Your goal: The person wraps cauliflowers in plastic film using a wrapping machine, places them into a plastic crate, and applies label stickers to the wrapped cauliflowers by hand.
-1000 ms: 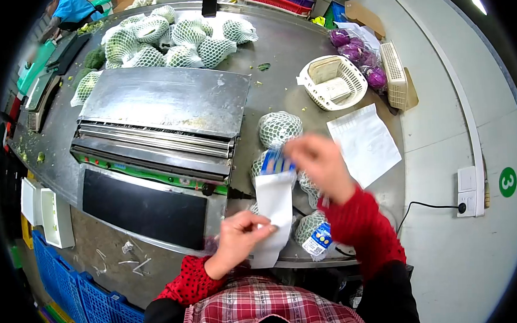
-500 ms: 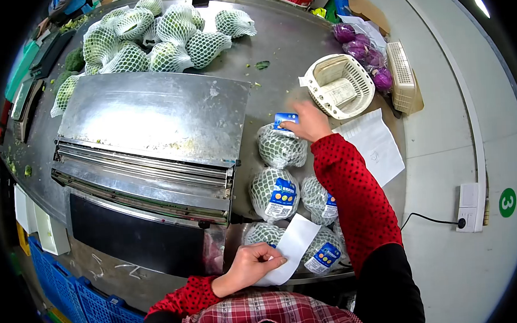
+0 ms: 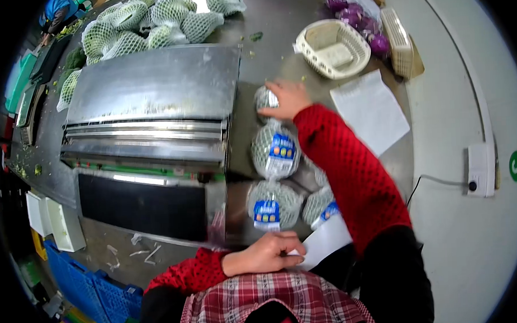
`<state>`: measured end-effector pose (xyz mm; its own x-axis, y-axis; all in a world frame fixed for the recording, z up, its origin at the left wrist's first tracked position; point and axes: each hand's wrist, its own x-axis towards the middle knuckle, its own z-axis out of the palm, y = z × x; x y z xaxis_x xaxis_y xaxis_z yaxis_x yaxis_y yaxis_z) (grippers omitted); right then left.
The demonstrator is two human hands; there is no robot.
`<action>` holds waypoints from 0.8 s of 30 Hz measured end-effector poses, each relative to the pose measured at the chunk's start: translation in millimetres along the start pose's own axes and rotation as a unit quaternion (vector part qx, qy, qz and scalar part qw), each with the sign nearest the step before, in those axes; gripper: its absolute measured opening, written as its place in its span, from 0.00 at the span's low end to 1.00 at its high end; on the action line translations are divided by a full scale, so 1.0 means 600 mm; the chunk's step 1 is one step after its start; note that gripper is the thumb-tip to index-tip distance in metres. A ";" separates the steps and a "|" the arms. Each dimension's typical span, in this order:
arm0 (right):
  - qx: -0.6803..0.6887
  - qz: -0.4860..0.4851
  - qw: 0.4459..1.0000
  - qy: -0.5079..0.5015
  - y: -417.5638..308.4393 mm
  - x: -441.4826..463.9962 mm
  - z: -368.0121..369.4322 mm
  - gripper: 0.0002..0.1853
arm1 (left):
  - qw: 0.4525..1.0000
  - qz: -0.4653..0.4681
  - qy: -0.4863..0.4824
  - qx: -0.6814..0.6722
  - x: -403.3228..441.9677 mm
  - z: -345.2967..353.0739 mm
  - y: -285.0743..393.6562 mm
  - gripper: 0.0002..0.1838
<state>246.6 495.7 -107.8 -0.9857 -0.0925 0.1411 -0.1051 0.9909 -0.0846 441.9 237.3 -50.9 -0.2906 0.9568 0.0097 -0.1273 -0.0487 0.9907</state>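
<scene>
My right hand (image 3: 290, 98) lies on the farthest film-wrapped vegetable in a white foam net (image 3: 265, 96), thumb and fingers apart over its top. Whether a label is under the palm is hidden. Nearer me sits another netted vegetable (image 3: 263, 152) with a blue-and-white label (image 3: 282, 148). A third labelled vegetable (image 3: 283, 198) rests in front of it, and more lie partly under my right arm. At the table's front edge, my left hand (image 3: 265, 253) is closed, pinching a white label sheet (image 3: 326, 242).
A metal wrapping machine (image 3: 151, 91) fills the left side. Netted vegetables (image 3: 168, 12) are piled behind it. To the right are a cream basket (image 3: 361, 58), a paper sheet (image 3: 372, 113) and purple cabbages (image 3: 378, 44). A person (image 3: 60, 9) stands at the far left.
My right hand has gone from holding a blue label above the farthest vegetable to lying on that vegetable. My left hand still holds the label sheet, now lower and nearer my body. The view has shifted.
</scene>
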 end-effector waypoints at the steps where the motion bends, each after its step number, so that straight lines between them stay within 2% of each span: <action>1: -0.002 -0.038 0.997 0.068 -0.016 -0.018 -0.017 0.32 | 1.000 0.012 -0.001 0.025 -0.016 0.010 -0.004 0.08; 2: -0.008 -0.071 0.988 0.134 -0.033 -0.043 -0.042 0.31 | 0.999 0.025 -0.005 0.047 -0.033 0.022 -0.018 0.09; 3: 0.076 -0.072 0.984 0.146 -0.053 -0.082 -0.080 0.29 | 0.998 0.024 0.002 0.052 -0.054 0.039 -0.045 0.11; 4: 0.158 -0.072 0.972 0.159 -0.075 -0.123 -0.125 0.28 | 0.995 -0.025 -0.012 0.091 -0.074 0.047 -0.056 0.13; 5: 0.244 -0.052 0.951 0.181 -0.098 -0.185 -0.170 0.22 | 0.991 -0.024 0.001 0.131 -0.100 0.065 -0.089 0.11; 6: 0.342 0.020 0.926 0.157 -0.117 -0.254 -0.194 0.15 | 0.985 -0.023 0.012 0.173 -0.126 0.082 -0.141 0.10; 8: 0.482 0.153 0.862 0.049 -0.148 -0.401 -0.198 0.09 | 0.919 -0.083 -0.027 0.385 -0.193 0.113 -0.252 0.06; 10: 0.622 0.228 0.745 -0.074 -0.203 -0.522 -0.218 0.07 | 0.852 -0.160 -0.083 0.492 -0.238 0.128 -0.325 0.06; 11: 0.635 0.196 0.744 -0.067 -0.245 -0.562 -0.260 0.08 | 0.812 -0.222 -0.094 0.531 -0.258 0.141 -0.369 0.07; 12: 0.681 0.052 0.730 -0.012 -0.269 -0.596 -0.287 0.08 | 0.766 -0.279 -0.103 0.570 -0.273 0.151 -0.407 0.08; 13: 0.762 -0.038 0.646 0.038 -0.307 -0.621 -0.320 0.08 | 0.752 -0.292 -0.115 0.580 -0.284 0.151 -0.431 0.07; 15: 0.840 -0.172 0.509 0.073 -0.359 -0.681 -0.378 0.11 | 0.730 -0.295 -0.127 0.603 -0.294 0.154 -0.438 0.05; 16: 0.852 -0.223 0.471 0.053 -0.370 -0.707 -0.395 0.12 | 0.725 -0.285 -0.139 0.611 -0.294 0.159 -0.441 0.05; 17: 0.837 -0.218 0.499 0.063 -0.371 -0.726 -0.382 0.13 | 0.743 -0.270 -0.111 0.602 -0.292 0.156 -0.447 0.06; 19: 0.670 -0.025 0.729 0.138 -0.357 -0.776 -0.324 0.13 | 0.770 -0.217 -0.057 0.597 -0.275 0.157 -0.450 0.09; 20: 0.539 0.120 0.825 0.119 -0.354 -0.795 -0.294 0.15 | 0.756 -0.270 -0.108 0.586 -0.239 0.167 -0.409 0.10; 21: 0.284 0.107 0.932 0.196 -0.344 -0.816 -0.241 0.16 | 0.772 -0.221 -0.035 0.595 -0.224 0.179 -0.412 0.12; 22: 0.196 0.167 0.952 0.167 -0.342 -0.857 -0.188 0.16 | 0.784 -0.169 0.031 0.596 -0.215 0.196 -0.407 0.13; 23: 0.083 0.186 0.976 0.075 -0.346 -0.894 -0.147 0.15 | 0.756 -0.076 0.037 0.649 -0.195 0.214 -0.376 0.14; 24: 0.074 0.182 0.979 0.057 -0.357 -0.904 -0.142 0.15 | 0.720 0.014 0.041 0.693 -0.170 0.237 -0.329 0.15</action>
<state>814.9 342.0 -82.2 -0.9409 0.2843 0.1843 0.2243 0.9304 -0.2898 631.5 189.9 -228.3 -0.3370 0.9381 0.0802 0.9311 0.3194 0.1760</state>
